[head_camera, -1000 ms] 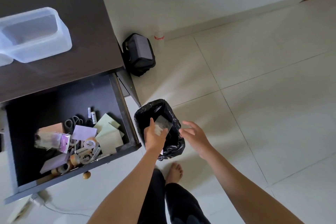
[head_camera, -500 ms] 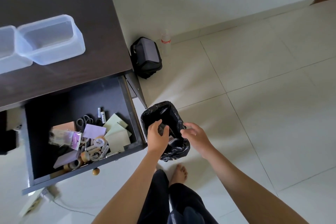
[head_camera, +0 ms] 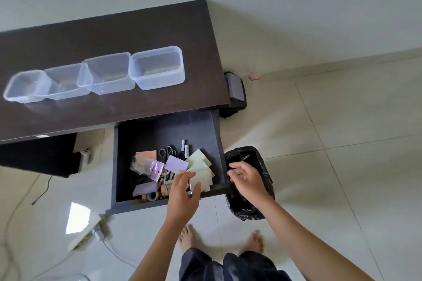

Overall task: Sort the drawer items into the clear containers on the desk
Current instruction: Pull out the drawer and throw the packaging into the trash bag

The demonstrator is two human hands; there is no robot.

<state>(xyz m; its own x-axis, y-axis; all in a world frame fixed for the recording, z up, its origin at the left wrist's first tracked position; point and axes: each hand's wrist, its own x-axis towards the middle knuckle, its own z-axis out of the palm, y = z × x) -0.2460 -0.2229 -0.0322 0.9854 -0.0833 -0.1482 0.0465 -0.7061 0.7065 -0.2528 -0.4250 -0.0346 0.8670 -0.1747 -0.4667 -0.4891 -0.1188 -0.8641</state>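
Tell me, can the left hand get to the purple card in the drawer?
Probably yes. The left hand is open over the front of the open drawer, and the purple card lies on top of the pile just beyond its fingertips, with nothing covering it. The right hand is off over the bin.

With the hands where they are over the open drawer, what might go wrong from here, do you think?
The scissors lie half buried in the drawer's clutter; the left hand, reaching in fast, might catch the blades. The bin stands right beside the drawer, so a sticky note pad knocked over the edge could land in it. The four clear containers look alike, which invites missorting.
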